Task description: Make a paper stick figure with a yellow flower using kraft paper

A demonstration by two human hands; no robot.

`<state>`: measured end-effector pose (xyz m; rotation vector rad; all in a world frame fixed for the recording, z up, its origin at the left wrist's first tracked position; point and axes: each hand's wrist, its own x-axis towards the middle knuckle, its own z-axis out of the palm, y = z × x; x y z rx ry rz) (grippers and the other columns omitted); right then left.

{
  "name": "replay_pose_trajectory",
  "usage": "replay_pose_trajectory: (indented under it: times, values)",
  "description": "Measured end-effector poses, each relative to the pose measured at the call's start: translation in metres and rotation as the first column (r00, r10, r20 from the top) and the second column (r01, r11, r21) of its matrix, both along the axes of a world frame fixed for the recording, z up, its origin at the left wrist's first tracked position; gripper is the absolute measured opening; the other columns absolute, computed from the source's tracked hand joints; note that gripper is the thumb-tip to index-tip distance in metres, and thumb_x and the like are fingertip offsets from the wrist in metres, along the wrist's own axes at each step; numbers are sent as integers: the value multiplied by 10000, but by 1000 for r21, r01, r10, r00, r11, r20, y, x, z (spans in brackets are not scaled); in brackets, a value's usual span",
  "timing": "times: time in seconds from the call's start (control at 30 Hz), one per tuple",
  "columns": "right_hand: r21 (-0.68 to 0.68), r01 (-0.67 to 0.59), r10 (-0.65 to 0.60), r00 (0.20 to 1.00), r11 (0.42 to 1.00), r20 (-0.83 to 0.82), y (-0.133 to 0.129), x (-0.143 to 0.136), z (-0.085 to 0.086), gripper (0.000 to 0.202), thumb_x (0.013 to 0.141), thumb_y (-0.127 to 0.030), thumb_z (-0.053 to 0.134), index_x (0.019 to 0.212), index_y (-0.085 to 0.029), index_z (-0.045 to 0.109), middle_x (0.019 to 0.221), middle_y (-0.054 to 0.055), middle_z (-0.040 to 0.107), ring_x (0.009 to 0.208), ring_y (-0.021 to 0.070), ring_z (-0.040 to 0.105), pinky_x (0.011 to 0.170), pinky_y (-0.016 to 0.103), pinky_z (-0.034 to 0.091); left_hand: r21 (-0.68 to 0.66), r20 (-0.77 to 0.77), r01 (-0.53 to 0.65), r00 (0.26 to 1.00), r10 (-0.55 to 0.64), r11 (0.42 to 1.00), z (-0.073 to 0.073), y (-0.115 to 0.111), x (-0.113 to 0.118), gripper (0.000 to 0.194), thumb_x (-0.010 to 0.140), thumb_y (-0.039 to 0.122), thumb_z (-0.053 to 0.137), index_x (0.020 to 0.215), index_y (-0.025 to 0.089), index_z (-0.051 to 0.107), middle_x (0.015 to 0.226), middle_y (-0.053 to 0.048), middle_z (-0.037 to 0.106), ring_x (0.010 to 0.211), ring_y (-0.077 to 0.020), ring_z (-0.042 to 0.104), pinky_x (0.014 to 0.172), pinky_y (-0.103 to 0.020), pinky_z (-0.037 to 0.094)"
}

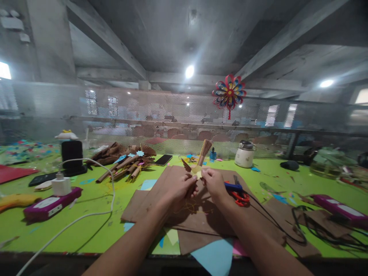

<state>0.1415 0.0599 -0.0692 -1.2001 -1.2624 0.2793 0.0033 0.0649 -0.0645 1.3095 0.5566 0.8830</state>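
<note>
Above the cardboard sheets (161, 191) on the bench, my left hand (184, 188) and my right hand (213, 182) are close together. Both have their fingers closed in a pinch on a small pale yellow paper cutout (197, 170). A pleated brown paper piece (186, 166) sticks up just behind my left fingers; whether it is held or attached cannot be made out. Behind the cutout rises a folded brown paper bundle (205, 152). Thin yellow thread (195, 207) hangs or lies below the hands. Right of my right hand lie a blue-handled tool (233, 186) and red-handled scissors (242, 198).
Rolled brown paper pieces (126, 163) are heaped at back left, near a phone (163, 160). A white cable (112, 188) loops across the left side. Purple power strips (53, 203) lie on both sides. A white jar (244, 155) stands at the back, before a perforated screen (172, 134).
</note>
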Motion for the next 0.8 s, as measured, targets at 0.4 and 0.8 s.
replay_pose_trajectory:
  times: [0.4,0.8]
  values:
    - [-39,79,-72,985,996,155,-1,1,1,354,752,-369,460,435,-215,429,405,-26,445,439,128,390,456,248,260,20,-46,-59,997,60,998,-3,4,-1,323,828,477,570,806,171,466,592,24,540,454,-53,450,441,-170,333]
    - [-63,135,-109,945,989,310,-3,-2,0,335,809,-324,436,500,-200,477,498,-1,506,514,142,433,523,260,252,12,-26,-75,997,75,997,-1,4,-2,336,835,485,556,760,177,444,555,35,514,424,-46,398,421,-162,293]
